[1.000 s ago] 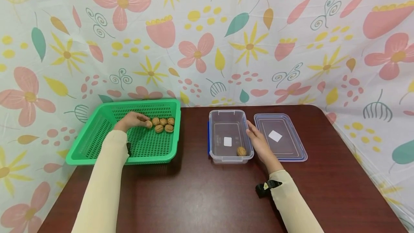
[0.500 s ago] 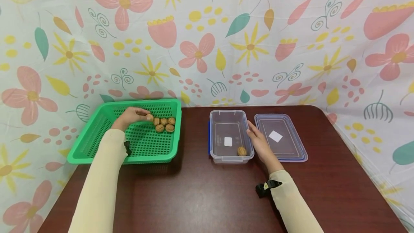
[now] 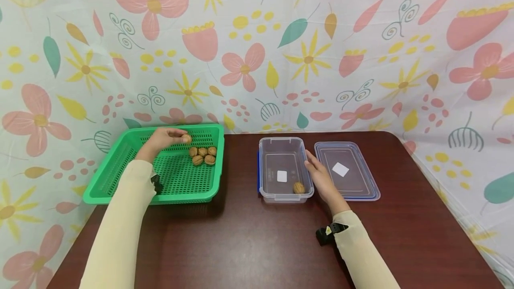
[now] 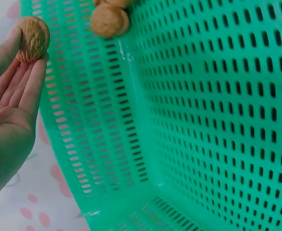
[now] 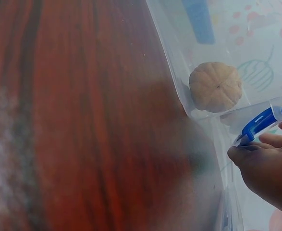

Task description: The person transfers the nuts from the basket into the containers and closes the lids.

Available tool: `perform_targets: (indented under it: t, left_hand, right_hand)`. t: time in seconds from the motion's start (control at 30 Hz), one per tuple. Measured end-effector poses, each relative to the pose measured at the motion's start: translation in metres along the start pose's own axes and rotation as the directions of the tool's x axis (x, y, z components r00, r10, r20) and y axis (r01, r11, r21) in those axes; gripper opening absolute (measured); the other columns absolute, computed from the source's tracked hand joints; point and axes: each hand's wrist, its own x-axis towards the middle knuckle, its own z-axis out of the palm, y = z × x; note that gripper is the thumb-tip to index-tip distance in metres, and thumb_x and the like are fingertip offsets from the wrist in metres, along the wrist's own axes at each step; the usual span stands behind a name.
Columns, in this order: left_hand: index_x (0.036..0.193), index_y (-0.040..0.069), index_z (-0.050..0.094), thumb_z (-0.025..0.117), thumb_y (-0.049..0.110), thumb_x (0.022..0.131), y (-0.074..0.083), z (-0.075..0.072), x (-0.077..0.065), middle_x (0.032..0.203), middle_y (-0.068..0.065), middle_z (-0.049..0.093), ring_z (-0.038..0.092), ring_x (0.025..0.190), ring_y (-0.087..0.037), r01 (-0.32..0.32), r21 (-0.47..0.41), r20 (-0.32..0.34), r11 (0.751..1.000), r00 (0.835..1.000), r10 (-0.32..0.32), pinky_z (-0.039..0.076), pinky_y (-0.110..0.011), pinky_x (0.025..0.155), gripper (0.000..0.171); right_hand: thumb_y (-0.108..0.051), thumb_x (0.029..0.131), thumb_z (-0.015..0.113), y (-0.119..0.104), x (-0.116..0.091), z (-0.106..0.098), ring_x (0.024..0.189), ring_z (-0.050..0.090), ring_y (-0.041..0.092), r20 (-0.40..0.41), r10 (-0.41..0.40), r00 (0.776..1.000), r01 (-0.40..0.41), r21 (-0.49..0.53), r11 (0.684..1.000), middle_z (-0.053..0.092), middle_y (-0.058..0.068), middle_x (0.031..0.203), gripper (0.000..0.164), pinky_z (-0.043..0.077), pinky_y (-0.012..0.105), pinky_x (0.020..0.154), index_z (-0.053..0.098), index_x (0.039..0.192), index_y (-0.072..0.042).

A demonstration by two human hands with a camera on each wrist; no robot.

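While the thumb and fingertips of the left hand (image 3: 162, 140) are pinching a round, brown, ridged walnut (image 4: 33, 39), the nut is sitting at the very ends of the digits, the thumb (image 4: 3, 55) pressing one side and the fingers bearing against another. It is hovering over the far part of a green, rectangular, slotted plastic basket (image 3: 221, 159), where five more walnuts (image 3: 209, 159) are lying clustered on the floor toward the right corner, below the pinched one.

The right hand (image 3: 321, 179) is resting against the right side of a clear, rectangular plastic box (image 3: 271, 194), its fingers extending along the outer wall, near a blue plastic clip (image 5: 262, 124). Inside, a single walnut (image 3: 299, 187) is lying in the near right corner, apart from those fingers.

Just beyond that hand, a clear, blue-edged plastic lid (image 3: 353, 182) is lying flat on the dark reddish-brown wooden table (image 3: 241, 244). Behind everything, a white, flower-printed cloth (image 3: 257, 101) is hanging.
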Motion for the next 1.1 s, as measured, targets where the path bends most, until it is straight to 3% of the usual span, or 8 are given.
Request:
perform_targets:
  t: [0.37, 0.57, 0.9, 1.1]
  left_hand:
    - [0.139, 0.005, 0.051, 0.065, 0.026, 0.094, 0.024, 0.004, -0.006, 0.141, -0.018, 0.048, 0.037, 0.135, -0.034, -0.038, -0.077, -0.081, 0.996, 0.996, 0.032, 0.029, -0.053, 0.111, 0.052]
    - [0.138, 0.003, 0.052, 0.067, 0.025, 0.093, 0.040, 0.010, -0.009, 0.138, -0.018, 0.052, 0.042, 0.131, -0.032, -0.082, -0.105, -0.124, 0.991, 0.990, 0.069, 0.031, -0.049, 0.111, 0.052]
    - [0.135, 0.003, 0.056, 0.067, 0.020, 0.092, 0.084, 0.032, -0.017, 0.135, -0.017, 0.055, 0.049, 0.126, -0.029, -0.133, -0.184, -0.172, 0.974, 0.980, 0.101, 0.039, -0.041, 0.107, 0.047]
    - [0.132, 0.006, 0.059, 0.070, 0.022, 0.090, 0.109, 0.050, -0.023, 0.133, -0.013, 0.058, 0.049, 0.127, -0.024, -0.131, -0.221, -0.194, 0.967, 0.977, 0.088, 0.038, -0.040, 0.107, 0.046]
  right_hand:
    - [-0.018, 0.106, 0.035, -0.011, -0.004, 0.000, 0.146, 0.009, 0.034, 0.012, 0.014, 1.000, -0.014, 0.005, 1.000, 0.015, 0.016, 0.159, 0.052, 0.010, 0.051, 0.117, 0.020, 0.154, -0.006]
    - [-0.022, 0.106, 0.037, 0.004, 0.002, 0.000, 0.145, 0.012, 0.032, -0.012, -0.010, 1.000, 0.010, -0.012, 1.000, 0.019, 0.014, 0.158, 0.052, 0.012, 0.049, 0.117, 0.023, 0.154, -0.010]
    - [-0.020, 0.106, 0.036, 0.003, 0.002, 0.000, 0.146, 0.011, 0.031, -0.011, -0.017, 1.000, 0.017, -0.008, 1.000, 0.019, 0.014, 0.158, 0.051, 0.011, 0.049, 0.118, 0.023, 0.154, -0.009]
    - [-0.021, 0.106, 0.036, 0.004, 0.002, 0.000, 0.146, 0.011, 0.031, -0.010, -0.006, 1.000, 0.006, -0.001, 1.000, 0.019, 0.013, 0.158, 0.051, 0.011, 0.049, 0.118, 0.022, 0.154, -0.010]
